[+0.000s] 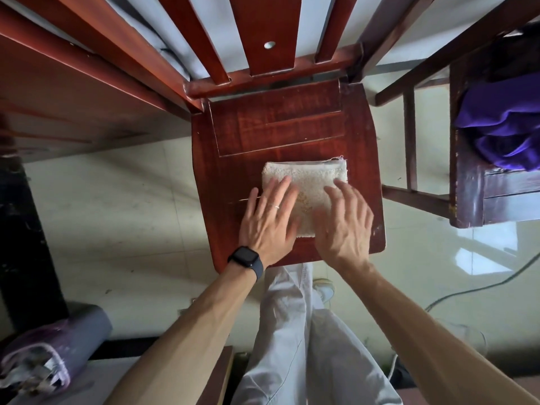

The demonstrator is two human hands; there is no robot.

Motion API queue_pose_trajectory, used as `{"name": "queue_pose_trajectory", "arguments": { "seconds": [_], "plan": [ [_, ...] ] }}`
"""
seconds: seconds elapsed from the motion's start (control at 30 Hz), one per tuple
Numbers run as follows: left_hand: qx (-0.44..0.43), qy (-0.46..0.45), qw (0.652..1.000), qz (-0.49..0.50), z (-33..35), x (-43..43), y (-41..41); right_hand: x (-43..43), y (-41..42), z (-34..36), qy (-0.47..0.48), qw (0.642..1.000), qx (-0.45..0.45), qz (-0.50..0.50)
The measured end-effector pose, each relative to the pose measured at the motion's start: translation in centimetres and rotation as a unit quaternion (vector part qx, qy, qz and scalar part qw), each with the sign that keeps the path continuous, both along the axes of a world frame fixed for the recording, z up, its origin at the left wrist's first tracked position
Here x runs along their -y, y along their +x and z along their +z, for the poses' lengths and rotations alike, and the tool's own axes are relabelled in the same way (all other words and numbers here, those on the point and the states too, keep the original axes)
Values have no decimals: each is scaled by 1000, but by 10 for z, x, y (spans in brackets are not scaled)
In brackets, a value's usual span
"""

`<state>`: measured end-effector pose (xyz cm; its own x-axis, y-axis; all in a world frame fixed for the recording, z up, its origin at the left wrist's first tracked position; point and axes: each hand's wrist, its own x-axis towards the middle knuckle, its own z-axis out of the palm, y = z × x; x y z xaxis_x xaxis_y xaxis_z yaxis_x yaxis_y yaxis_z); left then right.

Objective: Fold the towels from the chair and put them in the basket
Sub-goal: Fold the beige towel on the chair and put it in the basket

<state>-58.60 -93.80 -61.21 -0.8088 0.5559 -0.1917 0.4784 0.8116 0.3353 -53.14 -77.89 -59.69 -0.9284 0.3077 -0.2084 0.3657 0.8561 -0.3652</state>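
both hands flat on folded white towel (304,182) on chair seat (280,127): left hand (270,217), right hand (343,226), fingers straight, slightly spread.

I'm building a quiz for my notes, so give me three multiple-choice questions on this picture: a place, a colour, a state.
1. Where does the folded towel lie? A on the floor; B on the chair seat; C in a basket.
2. What colour is the cloth on the other chair? A purple; B green; C yellow.
3. How are the left hand and right hand? A both rest open on the towel; B one lifts it; C neither touches it.
Answers: B, it lies on the red-brown seat; A, the bundle at right is purple; A, both lie palm down on it.
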Motion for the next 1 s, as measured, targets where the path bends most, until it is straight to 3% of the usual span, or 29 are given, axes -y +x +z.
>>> {"name": "queue_pose_trajectory", "arguments": {
  "seconds": [0.1,0.3,0.63,0.77,0.87,1.0],
  "plan": [
    [21,-45,999,-16,-13,-1,-3,-1,-4,-15,8,993,71,93],
    [11,-80,997,-17,-40,8,-10,-16,-12,-44,47,985,111,121],
    [57,-103,990,81,-29,-1,5,-5,-7,-28,-10,988,148,-44],
    [80,-20,981,178,-8,1,5,-20,-10,-10,-82,975,115,-173],
    [126,89,935,319,2,1,-5,-32,-25,-4,-194,928,127,-290],
    [287,125,812,492,6,-6,-31,-40,-49,2,-305,857,181,-373]
  ]
}}
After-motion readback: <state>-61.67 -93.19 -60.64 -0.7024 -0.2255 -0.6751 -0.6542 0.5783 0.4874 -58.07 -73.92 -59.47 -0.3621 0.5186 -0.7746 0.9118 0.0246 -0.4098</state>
